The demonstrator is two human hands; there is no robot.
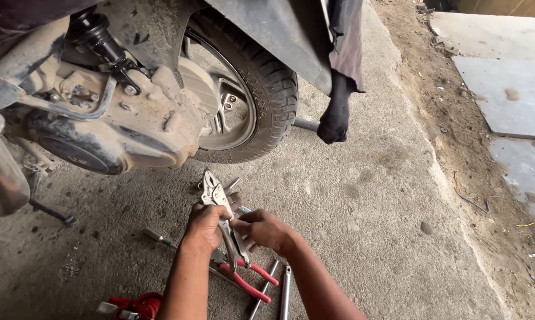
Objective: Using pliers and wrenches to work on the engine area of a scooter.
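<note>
Below the scooter wheel point(244, 89) | left hand point(205, 228) clenched round locking pliers point(220, 207) | right hand point(264, 230) pinching their handle

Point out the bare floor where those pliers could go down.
Bare concrete floor lies right of the hands, between the rear tyre and the dirt strip. It is crowded below the hands, around the wrenches and red-handled pliers.

Open concrete floor point(362, 195) to right of hands, free passage. Ahead: rear tyre point(267, 89) + dusty engine casing point(119, 130) block way. Exhaust pipe point(0, 172) crowds left. Loose wrenches point(282, 290), red-handled pliers point(250, 284) clutter floor under wrists. Dirt strip point(457, 148) far right.
</note>
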